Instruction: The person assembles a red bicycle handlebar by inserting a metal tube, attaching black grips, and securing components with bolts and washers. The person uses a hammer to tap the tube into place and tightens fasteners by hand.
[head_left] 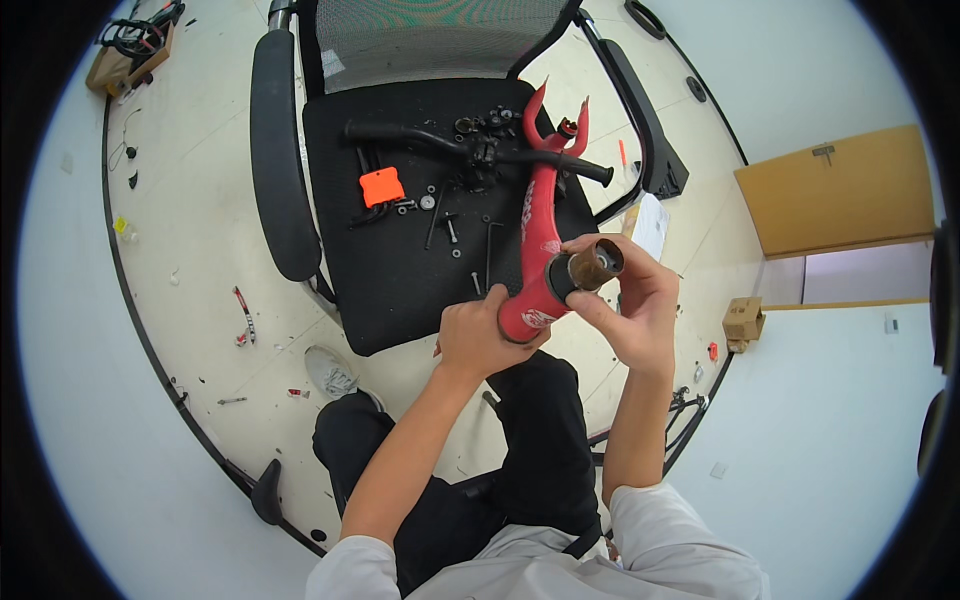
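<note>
A red bicycle frame (541,215) slants from the black chair seat toward me, its forked end on the far side. My left hand (472,335) is closed round its thick near tube. At the right end of that tube, a short brown cylindrical piece with a dark hollow end (597,264) sticks out past a black ring. My right hand (645,310) curls round this piece, thumb below and fingers above and behind. Whether the piece is seated in the tube or apart from it, I cannot tell. Just beyond lies a black handlebar (420,135).
On the chair seat (370,310) lie an orange hex key holder (381,187), bolts, nuts and loose hex keys. Armrests (283,150) flank it. Small parts, a black saddle (266,492) and a cardboard box (743,318) are on the floor. My shoe (330,372) is near the chair.
</note>
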